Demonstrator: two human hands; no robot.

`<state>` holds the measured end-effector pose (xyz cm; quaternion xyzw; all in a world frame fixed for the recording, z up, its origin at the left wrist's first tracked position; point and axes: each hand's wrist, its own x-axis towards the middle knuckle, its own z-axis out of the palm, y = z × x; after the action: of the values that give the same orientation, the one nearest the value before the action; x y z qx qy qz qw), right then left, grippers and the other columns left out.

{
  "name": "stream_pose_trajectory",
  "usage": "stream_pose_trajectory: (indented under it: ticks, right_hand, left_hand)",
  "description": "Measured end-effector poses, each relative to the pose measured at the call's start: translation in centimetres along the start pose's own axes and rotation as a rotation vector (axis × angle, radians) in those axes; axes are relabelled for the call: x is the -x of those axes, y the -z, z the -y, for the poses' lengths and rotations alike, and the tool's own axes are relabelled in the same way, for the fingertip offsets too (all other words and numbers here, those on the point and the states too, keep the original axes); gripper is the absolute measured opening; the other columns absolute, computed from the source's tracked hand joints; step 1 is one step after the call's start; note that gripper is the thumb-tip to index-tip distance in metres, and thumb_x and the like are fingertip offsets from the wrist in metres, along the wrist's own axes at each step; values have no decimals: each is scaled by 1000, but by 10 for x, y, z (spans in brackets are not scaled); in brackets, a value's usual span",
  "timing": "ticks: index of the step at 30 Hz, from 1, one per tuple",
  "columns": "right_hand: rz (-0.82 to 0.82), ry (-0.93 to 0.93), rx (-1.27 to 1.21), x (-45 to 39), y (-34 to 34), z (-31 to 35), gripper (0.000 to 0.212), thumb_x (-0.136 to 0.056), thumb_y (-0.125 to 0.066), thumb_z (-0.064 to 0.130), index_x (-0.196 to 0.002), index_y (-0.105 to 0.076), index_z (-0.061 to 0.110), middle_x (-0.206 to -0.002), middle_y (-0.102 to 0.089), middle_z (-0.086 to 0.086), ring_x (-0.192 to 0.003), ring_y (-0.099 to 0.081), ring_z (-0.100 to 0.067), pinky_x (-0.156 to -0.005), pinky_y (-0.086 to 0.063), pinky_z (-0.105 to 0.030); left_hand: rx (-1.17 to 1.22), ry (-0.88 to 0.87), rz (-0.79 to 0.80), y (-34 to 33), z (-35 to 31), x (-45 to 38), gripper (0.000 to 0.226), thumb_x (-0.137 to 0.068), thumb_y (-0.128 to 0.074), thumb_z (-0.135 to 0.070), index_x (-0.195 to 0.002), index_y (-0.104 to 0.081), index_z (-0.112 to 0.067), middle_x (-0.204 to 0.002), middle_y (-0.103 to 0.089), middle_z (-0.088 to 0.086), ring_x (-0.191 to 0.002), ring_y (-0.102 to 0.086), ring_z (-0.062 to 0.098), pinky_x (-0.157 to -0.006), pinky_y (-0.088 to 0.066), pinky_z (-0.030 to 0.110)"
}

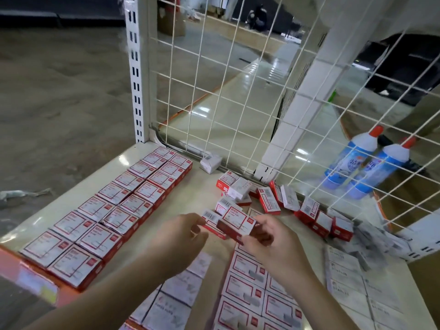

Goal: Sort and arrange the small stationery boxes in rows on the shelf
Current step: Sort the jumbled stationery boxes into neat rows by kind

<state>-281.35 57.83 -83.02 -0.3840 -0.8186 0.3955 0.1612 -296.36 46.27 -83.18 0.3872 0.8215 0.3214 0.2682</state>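
Small red-and-white stationery boxes cover the cream shelf [190, 198]. Two neat rows of boxes [114, 208] run along its left side. More rows [247, 287] lie under my forearms at the front, with white boxes [345, 282] to their right. A loose heap of boxes [273, 198] lies against the wire mesh at the back. My right hand [269, 239] grips one red-and-white box [235, 222] above the shelf's middle. My left hand [183, 234] pinches a second box [209, 222] at its left end, touching the first.
A white wire mesh panel [226, 91] closes the shelf's back, with a slotted upright post [135, 79] at its left. Two blue bottles [366, 163] with red caps stand behind the mesh at right. A lone white box [210, 163] lies by the mesh. An orange strip [35, 277] edges the front.
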Motion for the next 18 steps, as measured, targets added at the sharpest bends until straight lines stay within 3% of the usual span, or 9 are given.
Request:
stream_pose_trajectory:
  ticks: [4,7,11,13,15,18]
  right_hand:
    - [11,-10,45,-27,-16,6,17,-77,-68,29,-92,-59,30,-84,-69,14,-78,-63,4,-74,-53,-22]
    - [14,-5,83,-51,-27,15,24,-77,-67,35,-97,-55,31,-87,-66,11,-81,-63,-1,-77,-54,-31]
    - [-33,47,165,-82,-36,32,16,-80,-66,32,-85,-51,30,-74,-59,15,-72,-57,2,-66,-47,-23]
    - [-60,79,170,-98,-41,38,13,-80,-64,31,-81,-52,29,-74,-61,13,-70,-58,-3,-62,-44,-19]
    - [-74,92,170,-114,-48,43,9,-82,-63,29,-84,-54,30,-76,-62,14,-71,-58,-2,-58,-41,-14]
    - [-102,105,158,-137,-60,48,14,-84,-62,24,-99,-63,23,-88,-67,7,-79,-61,-11,-66,-42,-20]
  left_hand:
    - [-178,8,-131,17,18,-20,35,-94,-48,-31,-129,-49,-27,-127,-52,-9,-111,-51,9,-94,-45,24]
    - [-305,14,-143,29,28,-40,42,-95,-44,-33,-137,-41,-27,-141,-39,-9,-125,-42,13,-103,-39,29]
    - [-464,-48,-146,39,43,-66,46,-100,-30,-29,-146,-24,-26,-154,-18,-7,-141,-17,14,-116,-15,33]
    - [-556,-77,-142,45,49,-79,49,-101,-28,-26,-148,-16,-24,-156,-9,-5,-143,-7,13,-115,-6,31]
    - [-598,-80,-124,51,53,-90,51,-101,-26,-28,-149,-10,-22,-157,-2,-3,-144,0,13,-115,-1,29]
    - [-602,-57,-100,59,58,-107,54,-101,-24,-32,-149,-3,-20,-157,6,-1,-144,6,13,-116,2,30]
